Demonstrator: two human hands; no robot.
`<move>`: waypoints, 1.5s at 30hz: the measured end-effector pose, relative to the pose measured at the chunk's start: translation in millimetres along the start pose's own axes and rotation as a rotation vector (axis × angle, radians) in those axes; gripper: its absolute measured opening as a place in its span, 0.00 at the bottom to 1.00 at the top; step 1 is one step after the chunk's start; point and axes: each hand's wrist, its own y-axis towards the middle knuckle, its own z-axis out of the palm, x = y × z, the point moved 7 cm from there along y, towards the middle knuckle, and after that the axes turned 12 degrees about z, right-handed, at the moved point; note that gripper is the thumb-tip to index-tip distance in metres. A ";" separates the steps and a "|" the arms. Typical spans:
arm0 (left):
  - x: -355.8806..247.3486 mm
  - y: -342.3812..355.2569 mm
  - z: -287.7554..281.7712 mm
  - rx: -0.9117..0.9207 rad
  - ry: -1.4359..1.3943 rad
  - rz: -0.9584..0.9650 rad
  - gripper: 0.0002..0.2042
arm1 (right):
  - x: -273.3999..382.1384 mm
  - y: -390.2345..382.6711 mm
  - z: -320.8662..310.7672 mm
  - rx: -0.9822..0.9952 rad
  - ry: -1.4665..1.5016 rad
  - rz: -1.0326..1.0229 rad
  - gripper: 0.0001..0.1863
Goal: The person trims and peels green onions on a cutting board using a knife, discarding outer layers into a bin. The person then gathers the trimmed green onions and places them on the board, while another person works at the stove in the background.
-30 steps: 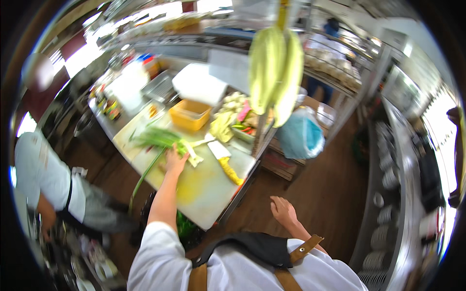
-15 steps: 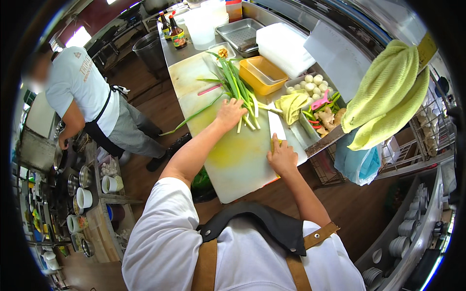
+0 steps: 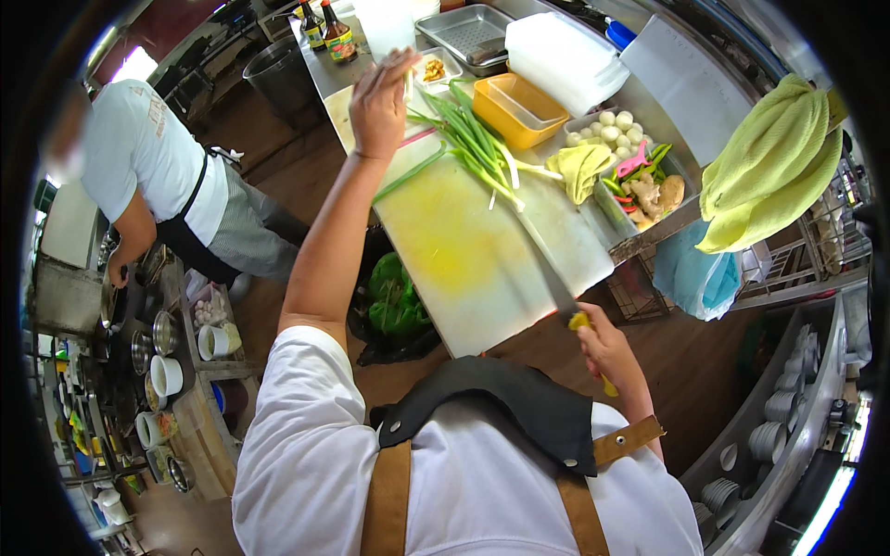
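Note:
My right hand (image 3: 607,347) grips the yellow handle of a kitchen knife (image 3: 551,269) at the board's near right edge. Its blade points away from me over the white cutting board (image 3: 482,301). A bunch of spring onions (image 3: 477,153) lies across the far half of the board, white ends toward the knife. My left hand (image 3: 380,104) is raised over the board's far left, fingers stretched out, close to a small white dish (image 3: 434,69) with yellow-brown bits. Something pale shows beside its thumb, too unclear to name. A yellow-green cloth (image 3: 580,170) lies right of the onions.
A yellow tub (image 3: 519,109), a metal tray (image 3: 466,39) and sauce bottles (image 3: 338,35) stand behind the board. At right, a container holds ginger (image 3: 660,195) and chillies, beside white balls (image 3: 612,132). Green cloths (image 3: 769,162) hang at right. A co-worker (image 3: 153,176) stands at left.
My left hand has let go of the spring onions and moved up and left, fingers extended. My right hand has drawn the knife back toward me and right.

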 end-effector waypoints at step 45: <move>-134.0 -209.5 13.1 0.830 -0.278 -0.428 0.06 | -4.1 12.9 58.5 -0.160 -0.794 -0.341 0.30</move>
